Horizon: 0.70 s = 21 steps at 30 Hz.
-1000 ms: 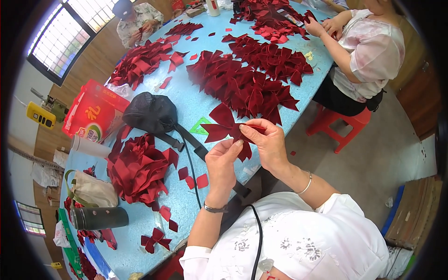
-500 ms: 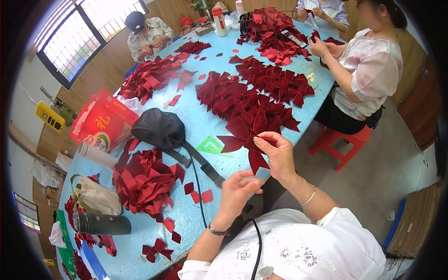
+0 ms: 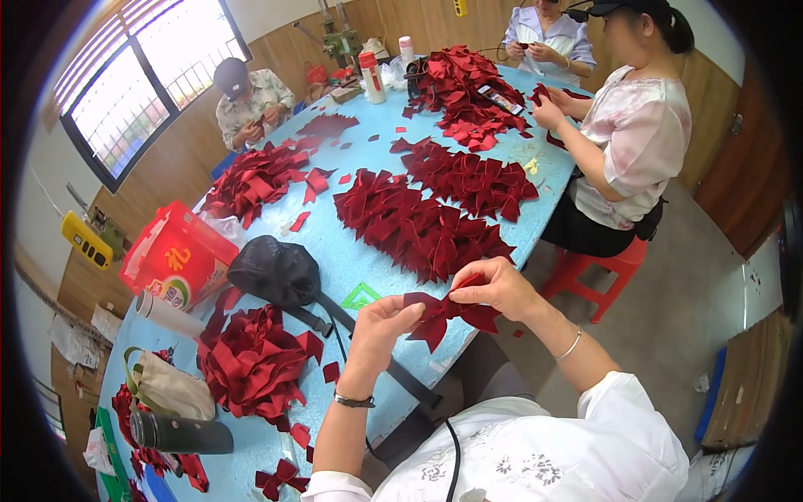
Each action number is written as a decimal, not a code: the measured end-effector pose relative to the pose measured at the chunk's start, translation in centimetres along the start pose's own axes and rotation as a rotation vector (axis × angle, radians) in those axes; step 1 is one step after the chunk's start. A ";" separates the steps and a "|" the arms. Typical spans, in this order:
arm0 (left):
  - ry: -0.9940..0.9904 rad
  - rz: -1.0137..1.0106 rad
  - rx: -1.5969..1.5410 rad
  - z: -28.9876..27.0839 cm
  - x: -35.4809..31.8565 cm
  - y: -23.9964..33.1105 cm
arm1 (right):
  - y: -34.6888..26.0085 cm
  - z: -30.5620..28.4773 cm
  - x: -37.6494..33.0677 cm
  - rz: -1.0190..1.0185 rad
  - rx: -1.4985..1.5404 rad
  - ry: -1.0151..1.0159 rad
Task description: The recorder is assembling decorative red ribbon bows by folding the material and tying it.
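A dark red velvet bow (image 3: 443, 319) is held up between both hands over the near edge of the table. My left hand (image 3: 382, 329) pinches the bow's left loop between thumb and fingers. With thumb and forefinger, my right hand (image 3: 495, 290) grips it near the middle and upper right. The bow's tails spread downward below the fingers. Just beyond my hands lies a long heap of red bows (image 3: 418, 222). To the left sits a pile of loose red fabric pieces (image 3: 255, 360). A single finished-looking bow (image 3: 282, 479) rests near the lower table edge.
On the blue table (image 3: 335, 251) are a black bag (image 3: 274, 269) with straps, a green set square (image 3: 361, 295), a red gift bag (image 3: 180, 255), a dark flask (image 3: 181, 431) and a canvas pouch (image 3: 171, 383). Co-workers sit around it; one is on a red stool (image 3: 598, 269).
My left hand has come up from below and taken hold of the bow's left side. The bow has moved down and toward me, away from the heap. The view has shifted slightly.
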<state>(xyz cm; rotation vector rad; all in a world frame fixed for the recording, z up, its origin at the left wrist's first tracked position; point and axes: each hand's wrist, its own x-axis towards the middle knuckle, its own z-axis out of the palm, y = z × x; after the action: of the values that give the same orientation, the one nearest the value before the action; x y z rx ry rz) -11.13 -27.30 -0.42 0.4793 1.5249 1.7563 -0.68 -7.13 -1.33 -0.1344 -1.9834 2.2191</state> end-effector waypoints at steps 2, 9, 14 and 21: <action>-0.027 -0.013 0.027 0.7 1.6 0.0 | -0.1 -1.4 1.0 -0.013 -0.009 -0.006; 0.157 0.138 0.007 1.8 8.3 0.4 | -0.7 -6.0 7.7 -0.007 -0.070 0.035; 0.219 0.260 0.037 1.4 14.0 0.3 | 0.4 -8.7 14.7 -0.184 -0.216 0.067; 0.301 0.311 0.127 -0.3 19.2 -0.9 | 2.5 -10.8 21.3 -0.248 -0.364 0.025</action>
<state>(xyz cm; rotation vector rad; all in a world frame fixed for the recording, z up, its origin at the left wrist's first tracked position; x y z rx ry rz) -23.56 -13.34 -5.01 0.5600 1.8604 2.0494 -19.86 7.03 -4.16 0.0397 -2.2327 1.6870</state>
